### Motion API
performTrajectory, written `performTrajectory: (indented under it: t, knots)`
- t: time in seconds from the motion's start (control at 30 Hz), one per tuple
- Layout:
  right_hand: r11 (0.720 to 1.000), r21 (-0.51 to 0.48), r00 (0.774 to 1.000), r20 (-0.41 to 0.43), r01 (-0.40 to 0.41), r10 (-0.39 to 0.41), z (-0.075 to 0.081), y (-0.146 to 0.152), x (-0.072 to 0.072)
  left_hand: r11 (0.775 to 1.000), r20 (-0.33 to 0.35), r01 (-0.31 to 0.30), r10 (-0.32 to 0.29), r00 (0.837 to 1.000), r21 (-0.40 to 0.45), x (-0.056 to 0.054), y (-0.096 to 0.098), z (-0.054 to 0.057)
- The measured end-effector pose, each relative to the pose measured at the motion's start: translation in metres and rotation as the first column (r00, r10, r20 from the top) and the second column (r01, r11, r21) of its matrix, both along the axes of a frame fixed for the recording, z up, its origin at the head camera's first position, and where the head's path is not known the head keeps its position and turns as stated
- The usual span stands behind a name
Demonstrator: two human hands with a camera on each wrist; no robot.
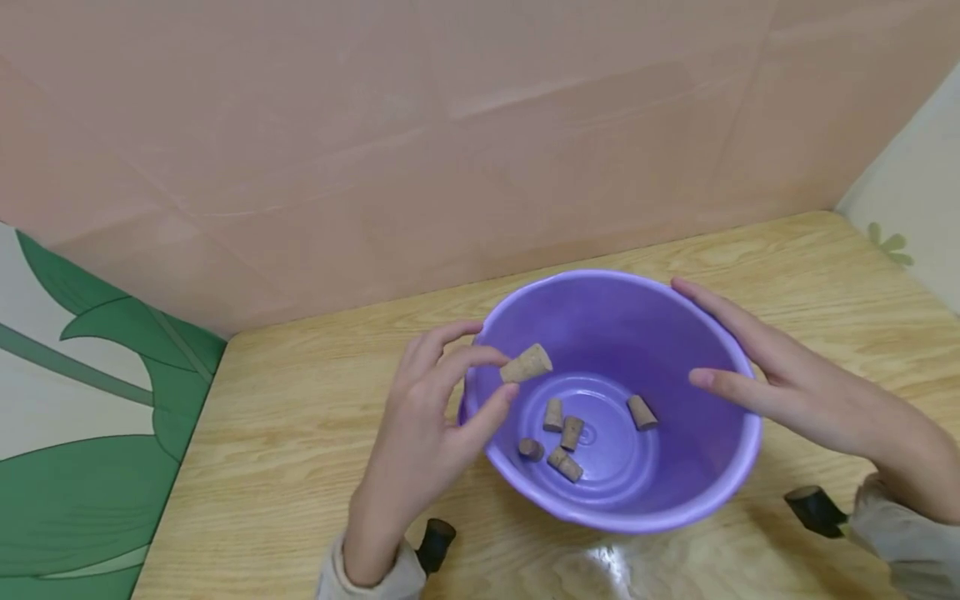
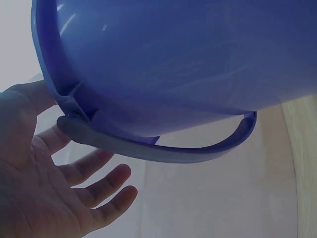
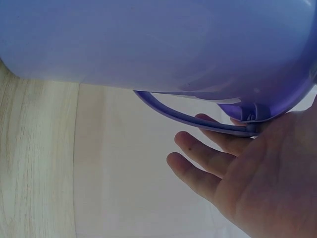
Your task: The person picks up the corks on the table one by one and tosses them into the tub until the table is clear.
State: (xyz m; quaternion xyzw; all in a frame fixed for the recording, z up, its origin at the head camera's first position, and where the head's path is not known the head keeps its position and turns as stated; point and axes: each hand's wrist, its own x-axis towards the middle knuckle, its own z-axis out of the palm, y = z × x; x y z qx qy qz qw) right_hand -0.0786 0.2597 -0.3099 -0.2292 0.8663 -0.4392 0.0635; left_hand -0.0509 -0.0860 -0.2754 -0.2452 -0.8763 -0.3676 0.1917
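A tan cork stopper (image 1: 527, 364) is pinched between the thumb and index finger of my left hand (image 1: 427, 417), over the left side of a purple plastic bucket (image 1: 615, 325). Several more corks (image 1: 572, 433) lie scattered on the bucket's floor. My right hand (image 1: 813, 396) holds the bucket's right rim, thumb over the inside and fingers along the outside. In the left wrist view the bucket hides the cork and my fingertips; the bucket's curved handle (image 2: 178, 154) hangs below the rim there. My right fingers (image 3: 203, 153) spread beside the handle in the right wrist view.
The bucket stands on a light wood-grain table (image 1: 300, 442). A pinkish wall covering (image 1: 420, 167) rises behind it. Green leaf shapes (image 1: 75, 500) mark the left panel, and a pale panel (image 1: 915, 192) stands at the right. Dark wrist-worn pieces (image 1: 437, 542) show near both sleeves.
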Motion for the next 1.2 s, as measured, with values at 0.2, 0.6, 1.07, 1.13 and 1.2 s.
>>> performTrajectory:
  t: [0.2,0.6,1.07,1.13,1.2]
  knots:
    - [1.0,-0.003,1.0,-0.009,0.0,0.0,-0.0002,0.0008,0.0002,1.0,0.026,0.008,-0.008,1.0,-0.023,-0.0006,0.0036,-0.0017]
    - [1.0,-0.001,1.0,-0.003,0.002,-0.002,0.0,0.0012,-0.0007,0.996,0.137,0.089,-0.087,0.987,-0.009,-0.0016,0.0078,-0.0064]
    - [1.0,-0.013,1.0,-0.014,-0.013,0.013,0.0019,-0.0004,-0.0017,0.993,0.336,0.112,-0.121,0.934,0.046,-0.0007,0.0078,-0.0022]
    - [1.0,-0.012,1.0,-0.012,-0.011,0.011,0.0018,-0.0006,-0.0013,0.992,0.343,0.111,-0.123,0.931,0.053,-0.0006,0.008,-0.0024]
    - [1.0,-0.012,1.0,-0.01,-0.011,0.01,0.0014,-0.0006,-0.0008,0.992,0.349,0.111,-0.124,0.929,0.057,-0.0005,0.0081,-0.0029]
